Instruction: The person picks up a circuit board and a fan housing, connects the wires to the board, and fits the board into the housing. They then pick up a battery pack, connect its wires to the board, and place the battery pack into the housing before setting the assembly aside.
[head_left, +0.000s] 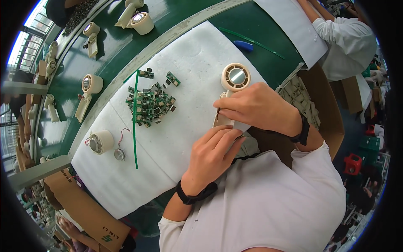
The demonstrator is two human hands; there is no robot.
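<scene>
A cream handheld fan [235, 76], with a round vented head and a silver disc at its centre, lies on the white foam sheet [189, 63]. Its handle is opened up, showing the hollow inside. At the handle's lower end my left hand [212, 157] is closed around it, its fingertips partly hidden. My right hand [266, 107] is over the handle just below the head, with thumb and forefinger pinched by a small dark part or wire too small to name. Left of the hands lies a heap of small green circuit boards [149, 105], a thin green strip [135, 126] across it.
A loose fan motor housing [100, 142] and a metal disc with red wire [119, 154] lie at the sheet's left. More fan bodies [91, 84] stand on the green belt beyond. A box of cream shells [298, 98] is at right; a co-worker's white sleeve [336, 33] is beyond.
</scene>
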